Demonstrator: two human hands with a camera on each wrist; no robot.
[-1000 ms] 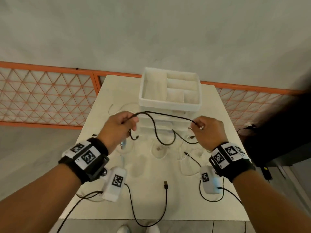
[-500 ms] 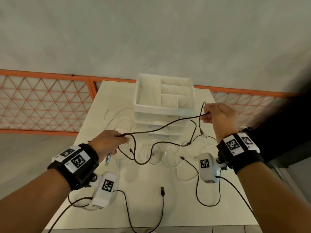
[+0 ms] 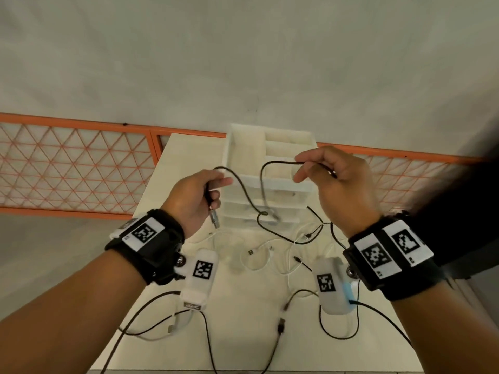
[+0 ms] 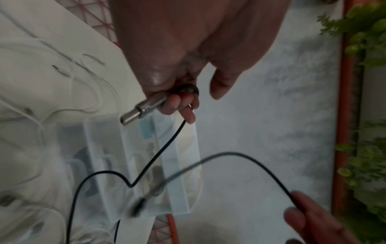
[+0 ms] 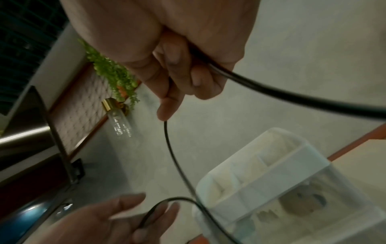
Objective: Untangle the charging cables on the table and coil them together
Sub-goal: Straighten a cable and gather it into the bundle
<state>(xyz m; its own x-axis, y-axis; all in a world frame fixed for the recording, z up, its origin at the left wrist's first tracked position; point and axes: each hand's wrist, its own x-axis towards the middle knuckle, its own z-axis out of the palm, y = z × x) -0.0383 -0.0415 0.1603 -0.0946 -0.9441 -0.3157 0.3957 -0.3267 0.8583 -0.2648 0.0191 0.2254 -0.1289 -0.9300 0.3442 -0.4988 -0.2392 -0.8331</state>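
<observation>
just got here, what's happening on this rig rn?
A person is sorting charging cables over a white table. Both hands hold one thin black cable in the air: the left hand grips it near its silver metal plug, the right hand pinches it further along. The slack between them hangs in front of a white plastic drawer organiser. Thin white cables and other black ones lie loose on the table, not yet coiled.
</observation>
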